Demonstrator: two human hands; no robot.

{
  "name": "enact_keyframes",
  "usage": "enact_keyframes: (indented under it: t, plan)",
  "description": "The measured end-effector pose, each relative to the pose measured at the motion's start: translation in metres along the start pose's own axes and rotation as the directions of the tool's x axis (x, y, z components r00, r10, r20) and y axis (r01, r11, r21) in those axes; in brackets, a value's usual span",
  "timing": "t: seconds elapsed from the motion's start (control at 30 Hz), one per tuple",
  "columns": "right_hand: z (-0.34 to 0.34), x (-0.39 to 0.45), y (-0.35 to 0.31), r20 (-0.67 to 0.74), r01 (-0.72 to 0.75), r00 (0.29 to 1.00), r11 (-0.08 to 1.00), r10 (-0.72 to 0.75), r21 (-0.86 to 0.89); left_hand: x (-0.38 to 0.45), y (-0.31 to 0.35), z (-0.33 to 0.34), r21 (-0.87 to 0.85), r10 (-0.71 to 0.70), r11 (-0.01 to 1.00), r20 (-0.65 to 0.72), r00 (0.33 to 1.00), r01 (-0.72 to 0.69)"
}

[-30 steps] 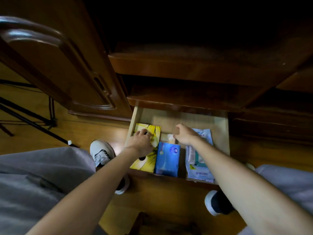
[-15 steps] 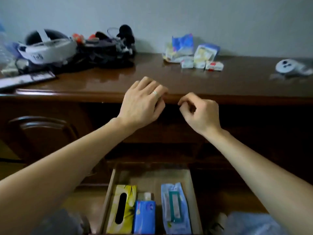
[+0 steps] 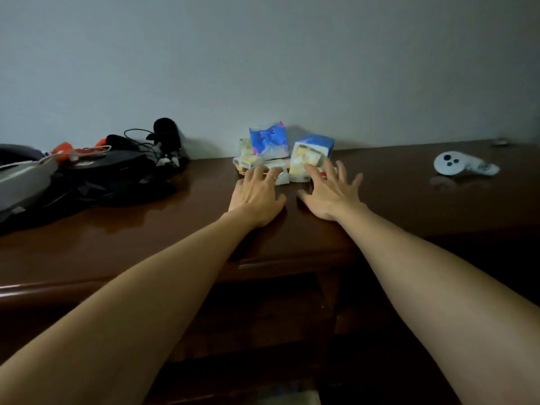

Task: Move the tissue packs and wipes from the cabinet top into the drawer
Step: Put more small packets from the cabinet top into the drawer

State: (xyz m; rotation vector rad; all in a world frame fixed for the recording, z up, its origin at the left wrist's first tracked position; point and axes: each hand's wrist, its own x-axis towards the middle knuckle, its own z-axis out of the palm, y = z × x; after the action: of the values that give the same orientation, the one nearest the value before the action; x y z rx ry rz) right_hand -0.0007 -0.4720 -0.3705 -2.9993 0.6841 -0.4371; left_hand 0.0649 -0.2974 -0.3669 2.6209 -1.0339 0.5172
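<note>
Both hands spread, holding nothing: left hand (image 3: pixel 257 194), right hand (image 3: pixel 330 194). Tissue packs (image 3: pixel 280 153) sit far-centre on counter (image 3: pixel 394 200), just beyond fingertips, pile running left-right; both equally near.

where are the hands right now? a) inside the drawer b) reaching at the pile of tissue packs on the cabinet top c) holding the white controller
b: the left hand and right hand stretch over the cabinet top to the tissue packs.
</note>
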Motion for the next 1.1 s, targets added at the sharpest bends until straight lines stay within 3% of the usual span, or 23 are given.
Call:
enact_keyframes:
  t: [0.13, 0.27, 0.47, 0.57, 0.7, 0.8, 0.9, 1.0, 1.1]
  plan:
    - [0.009, 0.045, 0.01, 0.048, 0.042, 0.998, 0.998, -0.04, -0.048, 0.055, 0.003, 0.026, 0.037, 0.061, 0.997, 0.066, 0.996, -0.064]
    - [0.017, 0.072, 0.012, 0.091, 0.078, 0.993, 0.997, -0.081, 0.029, 0.085, -0.005, 0.038, -0.078, 0.08, 0.995, 0.198, 0.977, -0.066]
    - [0.01, 0.055, 0.011, 0.048, 0.112, 0.991, 0.976, -0.123, 0.188, 0.07, -0.004, 0.026, -0.125, 0.046, 0.992, 0.143, 0.989, -0.028]
    - [-0.002, 0.023, 0.011, 0.058, 0.12, 0.987, 0.928, -0.15, 0.353, 0.038, -0.009, 0.01, -0.12, 0.069, 0.991, 0.101, 0.992, -0.057]
    - [-0.017, -0.012, 0.009, 0.035, 0.053, 0.996, 0.884, -0.079, 0.464, 0.003, -0.022, -0.018, 0.004, 0.111, 0.994, 0.109, 0.988, -0.112]
    - [-0.022, -0.009, 0.004, -0.035, 0.018, 0.999, 0.89, -0.003, 0.455, -0.004, -0.022, -0.021, 0.085, 0.073, 0.993, 0.119, 0.99, -0.083]
    - [-0.025, 0.014, 0.003, -0.104, 0.028, 0.995, 0.942, 0.008, 0.334, 0.006, -0.004, -0.008, -0.071, -0.04, 0.997, -0.017, 0.999, 0.038]
    - [-0.024, 0.052, 0.003, -0.15, 0.062, 0.988, 0.974, -0.03, 0.216, 0.026, 0.001, 0.01, -0.151, 0.004, 0.989, 0.075, 0.997, 0.007]
    - [-0.01, 0.094, -0.002, -0.051, -0.004, 0.999, 0.985, 0.012, 0.171, 0.045, -0.009, 0.019, -0.174, 0.024, 0.985, 0.138, 0.99, 0.0]
